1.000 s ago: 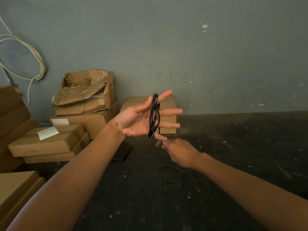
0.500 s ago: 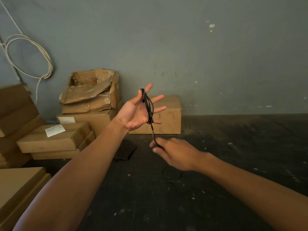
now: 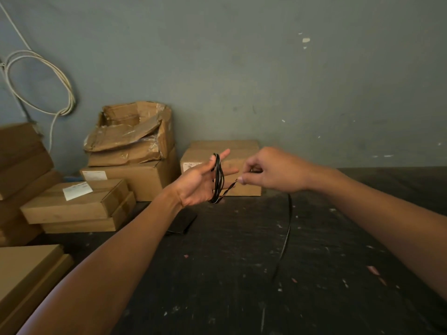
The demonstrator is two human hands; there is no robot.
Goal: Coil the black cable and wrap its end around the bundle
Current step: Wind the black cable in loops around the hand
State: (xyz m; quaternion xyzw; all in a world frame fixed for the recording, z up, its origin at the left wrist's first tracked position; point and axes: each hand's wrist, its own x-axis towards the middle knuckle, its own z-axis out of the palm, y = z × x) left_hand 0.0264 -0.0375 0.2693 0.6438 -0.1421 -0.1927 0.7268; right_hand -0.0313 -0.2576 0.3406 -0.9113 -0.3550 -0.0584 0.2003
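Dark floor (image 3: 217,274); black cable (image 3: 217,180) looped over left fingers (image 3: 223,154), right fingers (image 3: 242,180) pinching strand.

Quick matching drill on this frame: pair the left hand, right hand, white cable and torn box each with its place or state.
1 left hand
2 right hand
3 white cable
4 torn box

a looped on the wall
b pinching the black cable's free end
c stacked on another box
d open, coils around its fingers

Pairs: 1-d, 2-b, 3-a, 4-c
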